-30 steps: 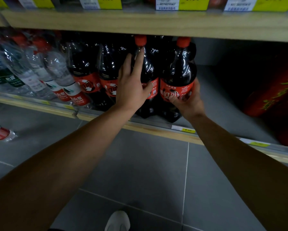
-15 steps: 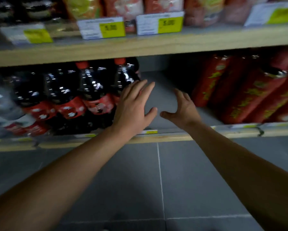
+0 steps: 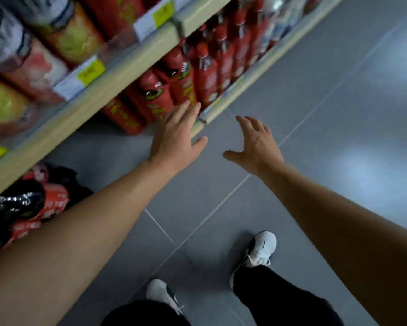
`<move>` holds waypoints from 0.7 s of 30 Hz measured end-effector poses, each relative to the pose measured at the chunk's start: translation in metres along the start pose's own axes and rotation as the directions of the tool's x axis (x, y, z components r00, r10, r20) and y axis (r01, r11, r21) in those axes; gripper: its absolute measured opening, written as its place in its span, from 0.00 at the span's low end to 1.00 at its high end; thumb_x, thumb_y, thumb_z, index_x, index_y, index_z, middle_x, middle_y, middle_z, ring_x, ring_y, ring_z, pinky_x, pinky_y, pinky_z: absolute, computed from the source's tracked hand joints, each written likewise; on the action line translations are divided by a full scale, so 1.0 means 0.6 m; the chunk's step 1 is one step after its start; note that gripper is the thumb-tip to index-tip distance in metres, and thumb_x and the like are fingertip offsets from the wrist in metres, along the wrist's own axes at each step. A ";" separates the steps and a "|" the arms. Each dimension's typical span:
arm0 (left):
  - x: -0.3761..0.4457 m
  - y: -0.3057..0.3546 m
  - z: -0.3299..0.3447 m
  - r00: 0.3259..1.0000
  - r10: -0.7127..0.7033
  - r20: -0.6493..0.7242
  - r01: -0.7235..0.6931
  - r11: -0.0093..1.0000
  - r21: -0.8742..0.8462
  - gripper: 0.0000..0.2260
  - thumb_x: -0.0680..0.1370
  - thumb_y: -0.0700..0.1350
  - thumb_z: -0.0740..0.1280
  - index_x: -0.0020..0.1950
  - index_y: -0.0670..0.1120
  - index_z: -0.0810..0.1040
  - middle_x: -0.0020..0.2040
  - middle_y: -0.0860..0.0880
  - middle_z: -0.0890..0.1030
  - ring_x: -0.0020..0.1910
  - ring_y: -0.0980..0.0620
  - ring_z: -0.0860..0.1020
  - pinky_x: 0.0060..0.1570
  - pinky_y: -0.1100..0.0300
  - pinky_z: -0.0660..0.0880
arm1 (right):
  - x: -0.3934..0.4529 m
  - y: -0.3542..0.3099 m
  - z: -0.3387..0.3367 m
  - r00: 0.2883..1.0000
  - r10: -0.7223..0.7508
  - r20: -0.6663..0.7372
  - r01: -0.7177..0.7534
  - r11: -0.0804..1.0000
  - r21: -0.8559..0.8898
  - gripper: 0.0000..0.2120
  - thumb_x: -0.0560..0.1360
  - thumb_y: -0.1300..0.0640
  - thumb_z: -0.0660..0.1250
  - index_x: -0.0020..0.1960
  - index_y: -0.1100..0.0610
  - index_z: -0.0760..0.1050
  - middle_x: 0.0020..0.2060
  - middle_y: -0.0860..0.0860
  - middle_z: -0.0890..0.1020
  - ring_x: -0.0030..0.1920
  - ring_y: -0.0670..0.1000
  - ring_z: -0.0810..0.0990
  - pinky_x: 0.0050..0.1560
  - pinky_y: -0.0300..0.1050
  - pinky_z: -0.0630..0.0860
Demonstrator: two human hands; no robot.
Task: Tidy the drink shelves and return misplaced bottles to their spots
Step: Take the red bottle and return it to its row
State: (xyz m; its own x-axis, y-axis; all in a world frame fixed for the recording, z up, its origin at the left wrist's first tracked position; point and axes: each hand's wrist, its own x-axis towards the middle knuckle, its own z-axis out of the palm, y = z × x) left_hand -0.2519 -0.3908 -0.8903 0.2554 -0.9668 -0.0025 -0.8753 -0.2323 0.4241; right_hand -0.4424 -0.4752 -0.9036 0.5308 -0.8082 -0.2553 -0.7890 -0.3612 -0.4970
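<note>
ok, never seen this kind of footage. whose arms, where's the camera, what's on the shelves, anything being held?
There is no machine here: a person wears one wide-angle camera on the head, looking down past their own arms. The left hand and right hand are both spread open and hold nothing. The lower shelf carries red bottles, with dark cola bottles further left. The upper shelf has yellow price tags; its goods are too blurred to name. Below are grey floor tiles and the person's white shoes.

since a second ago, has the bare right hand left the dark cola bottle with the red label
Yes. The right hand has let go and shifted right along the shelf edge, now open over the floor.
</note>
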 end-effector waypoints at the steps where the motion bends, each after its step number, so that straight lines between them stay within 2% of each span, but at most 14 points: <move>1: 0.021 0.042 -0.016 0.999 0.027 0.021 -0.027 1.000 -0.002 0.34 0.72 0.54 0.66 0.76 0.44 0.68 0.74 0.41 0.69 0.71 0.40 0.68 0.71 0.48 0.66 | -0.014 0.012 -0.049 1.000 0.029 -0.010 -0.029 1.000 0.008 0.47 0.70 0.43 0.76 0.80 0.54 0.55 0.76 0.54 0.62 0.76 0.58 0.58 0.75 0.53 0.60; 4: 0.081 0.172 -0.069 0.992 0.098 0.076 -0.099 0.995 0.004 0.33 0.72 0.53 0.68 0.76 0.43 0.68 0.74 0.40 0.69 0.72 0.40 0.68 0.71 0.48 0.66 | -0.051 0.046 -0.194 0.996 0.083 -0.028 -0.083 0.996 0.015 0.47 0.70 0.43 0.75 0.80 0.53 0.54 0.77 0.54 0.61 0.77 0.58 0.57 0.76 0.54 0.59; 8: 0.150 0.344 -0.143 0.979 0.144 0.144 -0.148 0.989 0.014 0.35 0.75 0.52 0.71 0.79 0.46 0.63 0.77 0.42 0.64 0.75 0.41 0.61 0.74 0.50 0.58 | -0.085 0.088 -0.382 0.991 0.129 -0.038 -0.127 0.991 0.032 0.47 0.70 0.41 0.75 0.80 0.52 0.54 0.77 0.54 0.60 0.77 0.58 0.55 0.76 0.55 0.58; 11: 0.201 0.457 -0.201 0.971 0.187 0.150 -0.192 0.981 0.023 0.35 0.76 0.53 0.71 0.79 0.47 0.61 0.78 0.44 0.62 0.77 0.41 0.59 0.75 0.48 0.56 | -0.105 0.122 -0.515 0.983 0.177 -0.037 -0.176 0.984 0.031 0.48 0.69 0.40 0.75 0.80 0.51 0.55 0.78 0.55 0.59 0.78 0.59 0.54 0.77 0.56 0.57; 21: 0.395 0.716 -0.329 0.947 0.244 0.210 -0.261 0.964 0.054 0.36 0.77 0.57 0.68 0.80 0.50 0.56 0.81 0.45 0.56 0.79 0.43 0.52 0.76 0.47 0.54 | -0.061 0.177 -0.858 0.975 0.211 -0.076 -0.215 0.975 -0.055 0.47 0.70 0.39 0.74 0.80 0.49 0.52 0.79 0.53 0.56 0.79 0.58 0.50 0.78 0.55 0.53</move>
State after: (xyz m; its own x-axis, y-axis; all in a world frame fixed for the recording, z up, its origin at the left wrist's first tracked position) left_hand -0.4866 -0.6988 -0.5300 -0.0584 -0.9943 -0.0891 -0.9325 0.0225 0.3604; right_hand -0.7051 -0.7235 -0.5203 0.3275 -0.8990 -0.2908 -0.9005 -0.2038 -0.3841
